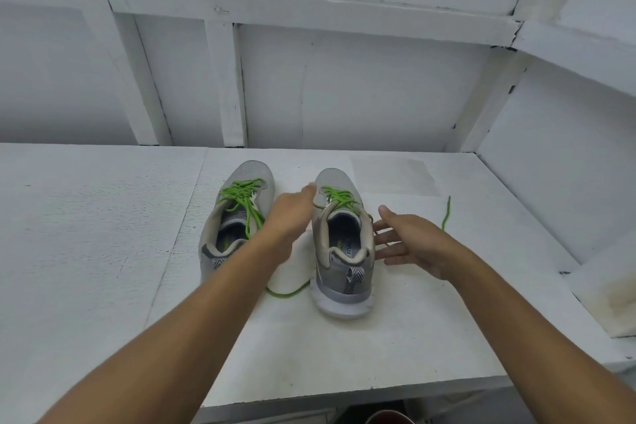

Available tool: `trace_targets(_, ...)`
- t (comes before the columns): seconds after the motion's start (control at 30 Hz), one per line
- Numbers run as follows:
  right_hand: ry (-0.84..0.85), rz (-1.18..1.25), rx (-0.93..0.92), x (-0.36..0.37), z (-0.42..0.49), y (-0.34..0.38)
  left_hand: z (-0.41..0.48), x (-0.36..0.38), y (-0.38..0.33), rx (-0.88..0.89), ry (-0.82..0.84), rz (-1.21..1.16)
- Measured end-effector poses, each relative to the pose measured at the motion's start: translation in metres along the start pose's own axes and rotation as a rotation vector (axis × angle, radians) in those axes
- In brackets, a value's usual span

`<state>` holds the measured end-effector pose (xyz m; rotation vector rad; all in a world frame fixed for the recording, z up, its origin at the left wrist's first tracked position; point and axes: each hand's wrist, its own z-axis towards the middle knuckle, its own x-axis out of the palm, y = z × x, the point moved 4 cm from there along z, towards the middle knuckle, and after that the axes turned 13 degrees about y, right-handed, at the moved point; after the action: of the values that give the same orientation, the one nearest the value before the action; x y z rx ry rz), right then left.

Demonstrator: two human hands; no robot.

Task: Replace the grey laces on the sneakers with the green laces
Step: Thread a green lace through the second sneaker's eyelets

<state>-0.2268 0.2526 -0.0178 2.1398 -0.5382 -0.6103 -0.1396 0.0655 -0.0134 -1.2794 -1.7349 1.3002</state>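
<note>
Two grey sneakers stand side by side on the white table, toes pointing away from me. The left sneaker [237, 217] carries a green lace [242, 198] with a loose bow. The right sneaker [342, 244] also has a green lace [339, 198] through its eyelets; one end trails out to the right [446, 213] and another strand lies on the table by its heel [287, 293]. My left hand [289, 213] reaches between the shoes, fingers extended toward the right sneaker's lacing. My right hand [411, 244] is open beside that sneaker's right wall, fingertips touching or nearly touching it.
The white table [103, 251] ends at a front edge close to me and meets a white panelled wall [344, 79] behind the shoes. A raised white ledge [605, 293] borders the table on the right. A dark red object [389, 418] shows below the table edge.
</note>
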Motion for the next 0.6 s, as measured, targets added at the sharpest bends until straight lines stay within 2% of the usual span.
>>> trace_targets(0.13,-0.034,0.064,0.032,-0.003,0.014,0.000,0.014,-0.008,-0.020,0.088,-0.021,0.029)
trace_targets(0.27,-0.049,0.322,-0.028,-0.009,0.023,0.015,0.022,-0.012,-0.040,0.120,0.069,0.037)
trace_targets(0.43,-0.025,0.340,-0.188,-0.007,0.022,0.063,0.028,-0.010,-0.075,0.206,0.269,0.390)
trace_targets(0.6,0.000,-0.044,-0.212,0.018,0.020,0.092,0.029,-0.006,-0.105,0.334,0.264,0.963)
